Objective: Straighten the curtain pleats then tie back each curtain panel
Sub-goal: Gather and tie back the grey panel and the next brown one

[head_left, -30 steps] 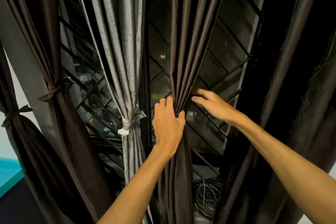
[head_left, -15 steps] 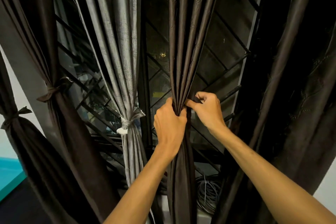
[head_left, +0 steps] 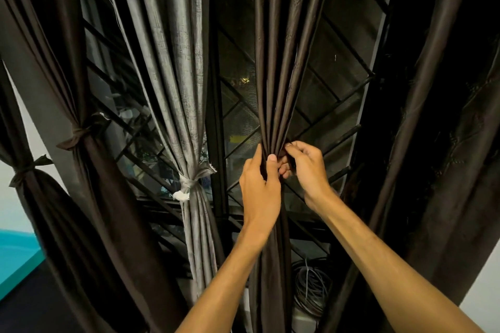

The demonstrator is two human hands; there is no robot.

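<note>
A dark brown curtain panel [head_left: 278,67] hangs in the middle, its pleats gathered into a narrow bunch. My left hand [head_left: 259,186] grips that bunch from the left, thumb across the front. My right hand [head_left: 305,167] pinches the folds on the bunch's right side, fingers curled, right beside the left hand. A grey curtain panel [head_left: 178,76] to the left is tied with a pale knot [head_left: 186,186]. Two more brown panels [head_left: 62,70] at far left are tied with brown bands [head_left: 78,135].
Behind the curtains runs a black window grille [head_left: 335,105] with diagonal bars. A loose dark curtain [head_left: 438,121] hangs at the right. A coil of cable [head_left: 311,289] lies on the sill below. A teal surface [head_left: 16,259] shows at the lower left.
My right hand moved left from the curtain's outer edge to the gathered bunch and curled its fingers onto the folds. My left hand kept its grip on the bunch.
</note>
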